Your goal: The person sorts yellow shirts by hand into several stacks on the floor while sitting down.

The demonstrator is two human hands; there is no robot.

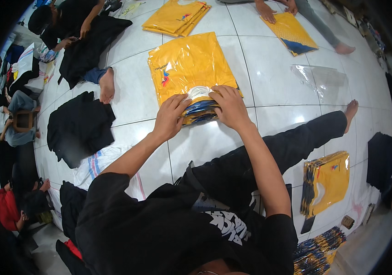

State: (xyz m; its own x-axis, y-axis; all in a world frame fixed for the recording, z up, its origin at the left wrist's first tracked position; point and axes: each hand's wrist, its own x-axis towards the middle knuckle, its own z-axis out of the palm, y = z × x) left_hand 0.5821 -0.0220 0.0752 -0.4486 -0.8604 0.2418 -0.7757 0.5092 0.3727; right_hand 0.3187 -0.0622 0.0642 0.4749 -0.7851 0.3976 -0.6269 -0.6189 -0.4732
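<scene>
A stack of folded yellow shirts in clear plastic bags (192,62) lies on the tiled floor before me. Its top shirt bears a small printed logo at the left, and a white inner neckline shows at the near edge. My left hand (172,111) grips the near left corner of the stack beside the neckline. On the other side of the neckline, my right hand (229,105) holds the near right edge, fingertips on top. Dark blue and yellow layers of the bagged shirts show between my two hands. Both thumbs are partly hidden against the stack's near side.
Another yellow stack (177,17) lies beyond, and one more (328,184) sits right of my leg. A person's hands (266,12) touch a bagged shirt (292,32). Clear plastic bags (319,82) lie at right. Black cloth (81,127) is piled at left.
</scene>
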